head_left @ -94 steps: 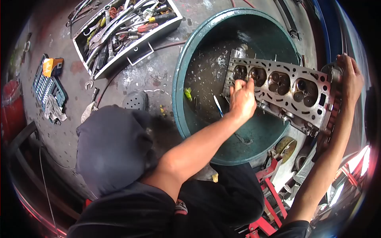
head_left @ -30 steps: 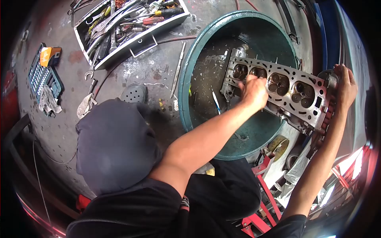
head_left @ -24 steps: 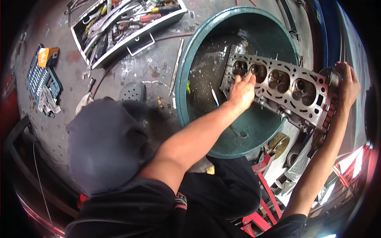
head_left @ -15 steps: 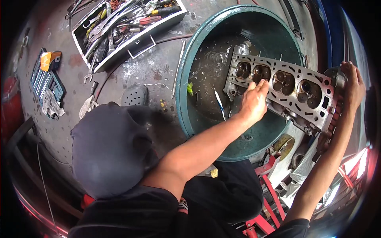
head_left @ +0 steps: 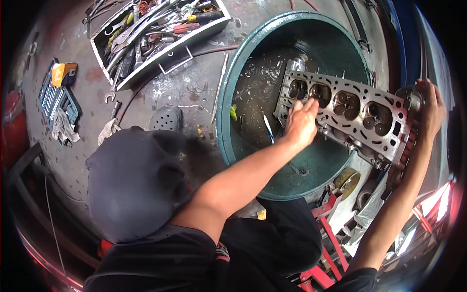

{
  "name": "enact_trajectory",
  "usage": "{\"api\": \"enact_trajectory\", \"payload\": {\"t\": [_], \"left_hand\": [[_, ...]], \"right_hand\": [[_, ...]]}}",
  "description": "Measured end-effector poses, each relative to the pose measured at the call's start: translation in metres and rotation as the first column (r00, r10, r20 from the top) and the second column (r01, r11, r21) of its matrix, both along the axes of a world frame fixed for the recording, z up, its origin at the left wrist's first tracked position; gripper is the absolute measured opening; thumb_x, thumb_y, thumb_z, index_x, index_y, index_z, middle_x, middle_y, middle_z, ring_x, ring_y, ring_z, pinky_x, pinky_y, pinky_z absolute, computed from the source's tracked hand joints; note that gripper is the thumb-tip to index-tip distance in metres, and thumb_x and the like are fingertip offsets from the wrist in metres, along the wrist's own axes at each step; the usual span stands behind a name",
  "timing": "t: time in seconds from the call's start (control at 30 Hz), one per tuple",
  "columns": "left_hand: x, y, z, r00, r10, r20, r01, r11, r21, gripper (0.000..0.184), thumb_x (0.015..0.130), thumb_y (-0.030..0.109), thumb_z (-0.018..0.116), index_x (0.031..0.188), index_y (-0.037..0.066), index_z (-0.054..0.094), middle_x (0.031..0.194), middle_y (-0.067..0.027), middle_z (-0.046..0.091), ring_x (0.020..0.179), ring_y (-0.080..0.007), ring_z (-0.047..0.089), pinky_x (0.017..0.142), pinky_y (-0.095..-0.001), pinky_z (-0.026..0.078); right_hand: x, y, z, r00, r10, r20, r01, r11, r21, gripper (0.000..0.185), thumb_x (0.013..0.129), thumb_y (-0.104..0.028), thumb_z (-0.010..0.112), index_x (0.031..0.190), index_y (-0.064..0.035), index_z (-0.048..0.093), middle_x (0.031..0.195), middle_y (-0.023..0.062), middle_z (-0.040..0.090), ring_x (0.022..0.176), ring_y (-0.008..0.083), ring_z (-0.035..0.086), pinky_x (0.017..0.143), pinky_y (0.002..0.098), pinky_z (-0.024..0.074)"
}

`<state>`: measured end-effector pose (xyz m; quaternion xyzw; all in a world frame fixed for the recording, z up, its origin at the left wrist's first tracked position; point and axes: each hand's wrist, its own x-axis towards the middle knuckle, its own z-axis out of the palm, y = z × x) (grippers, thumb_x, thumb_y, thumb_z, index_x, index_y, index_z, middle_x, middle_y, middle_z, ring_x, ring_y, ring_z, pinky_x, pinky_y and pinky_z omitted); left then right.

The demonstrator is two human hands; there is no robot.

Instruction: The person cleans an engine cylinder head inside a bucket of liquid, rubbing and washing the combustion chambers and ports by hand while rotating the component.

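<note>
My left hand [head_left: 300, 125] has its fingers bunched close, tips at the edge of the big metal block [head_left: 343, 112]; I can't tell if they pinch anything. My right hand [head_left: 432, 104] is bent at the block's right end, its grip hidden. The block hides some green tub [head_left: 224, 112] under it. Farther away, the toolbox [head_left: 170, 54] is cut off.
</note>
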<state>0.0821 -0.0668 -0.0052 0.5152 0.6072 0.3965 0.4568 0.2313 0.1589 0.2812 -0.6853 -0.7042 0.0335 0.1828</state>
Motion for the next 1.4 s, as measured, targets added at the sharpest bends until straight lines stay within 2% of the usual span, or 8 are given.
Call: {"api": "enact_trajectory", "payload": {"t": [0.13,0.3,0.4,0.47,0.73,0.9,1.03,1.4], "left_hand": [[0.027,0.008,-0.034,0.839,0.212,0.502,-0.084,0.96,-0.267,0.05,0.079,0.001,0.058,0.129,-0.002,0.058,0.139,-0.0174,0.053,0.115,-0.0342,0.051,0.1,-0.04,0.043],[0.013,0.017,-0.032,0.998,0.062,-0.027,-0.057,0.988,0.147,0.049,0.078,0.002,0.062,0.126,-0.003,0.059,0.13,-0.0185,0.06,0.098,-0.0322,0.056,0.088,-0.0385,0.049],[0.017,0.002,-0.034,0.847,0.158,0.508,-0.125,0.987,-0.098,0.054,0.077,-0.003,0.058,0.131,-0.001,0.055,0.134,-0.0175,0.058,0.103,-0.0333,0.055,0.09,-0.04,0.048],[0.005,-0.006,-0.02,0.989,-0.05,-0.137,0.063,0.993,0.096,0.061,0.078,0.003,0.06,0.138,0.002,0.049,0.141,-0.0146,0.053,0.12,-0.0335,0.049,0.096,-0.0444,0.044],[-0.015,0.019,-0.046,0.746,-0.126,-0.654,0.354,0.907,0.228,0.057,0.093,0.017,0.045,0.149,0.008,0.038,0.156,-0.0071,0.037,0.144,-0.0358,0.027,0.11,-0.0609,0.025],[-0.021,0.015,-0.013,0.965,-0.193,-0.179,0.214,0.972,0.102,0.064,0.078,0.002,0.056,0.141,0.005,0.044,0.147,-0.0071,0.048,0.123,-0.0319,0.046,0.096,-0.0529,0.036],[-0.011,0.007,-0.032,0.888,-0.185,-0.421,0.285,0.94,0.187,0.061,0.084,0.005,0.049,0.144,0.004,0.039,0.149,-0.0126,0.045,0.132,-0.0349,0.04,0.107,-0.0588,0.027],[-0.015,0.015,-0.046,0.644,-0.043,-0.764,0.387,0.88,0.277,0.056,0.092,0.013,0.043,0.148,0.009,0.035,0.152,-0.0078,0.042,0.141,-0.0384,0.031,0.111,-0.0675,0.017]], "right_hand": [[0.013,0.0,-0.004,0.989,-0.012,-0.147,0.01,1.0,-0.012,0.037,0.093,-0.032,0.061,0.108,-0.0008,0.073,0.098,0.008,0.075,0.1,0.0152,0.068,0.092,0.0245,0.0455],[0.002,-0.002,0.003,0.996,-0.02,-0.081,0.018,0.999,-0.032,0.039,0.092,-0.034,0.061,0.108,-0.0002,0.072,0.1,0.008,0.075,0.102,0.0146,0.067,0.093,0.0246,0.0449],[0.006,0.001,0.001,0.999,0.019,-0.049,-0.019,1.0,0.003,0.038,0.093,-0.032,0.061,0.108,0.0009,0.072,0.1,0.0083,0.074,0.102,0.0151,0.068,0.093,0.0247,0.046],[0.007,-0.001,0.001,0.998,0.048,-0.03,-0.049,0.998,-0.029,0.035,0.094,-0.028,0.059,0.107,0.002,0.072,0.101,0.0086,0.074,0.102,0.0155,0.068,0.092,0.0245,0.0473],[-0.001,-0.002,-0.001,0.996,-0.008,0.085,0.003,0.999,0.049,0.044,0.089,-0.042,0.062,0.109,-0.0044,0.074,0.103,0.0063,0.074,0.099,0.0142,0.066,0.09,0.0256,0.0456],[-0.013,-0.018,-0.004,0.996,-0.05,-0.068,0.048,0.998,-0.035,0.046,0.093,-0.041,0.058,0.11,-0.0004,0.07,0.108,0.0073,0.073,0.103,0.0133,0.067,0.09,0.0256,0.0466],[-0.055,-0.051,-0.005,0.972,0.172,-0.162,-0.132,0.964,0.231,0.029,0.074,-0.022,0.059,0.075,0.004,0.071,0.066,0.0126,0.067,0.058,0.0185,0.062,0.058,0.0322,0.0482],[-0.061,-0.062,-0.002,0.986,0.087,-0.145,-0.053,0.974,0.22,0.028,0.076,-0.02,0.058,0.072,0.0051,0.069,0.063,0.0111,0.065,0.055,0.017,0.06,0.054,0.03,0.0475]]}}
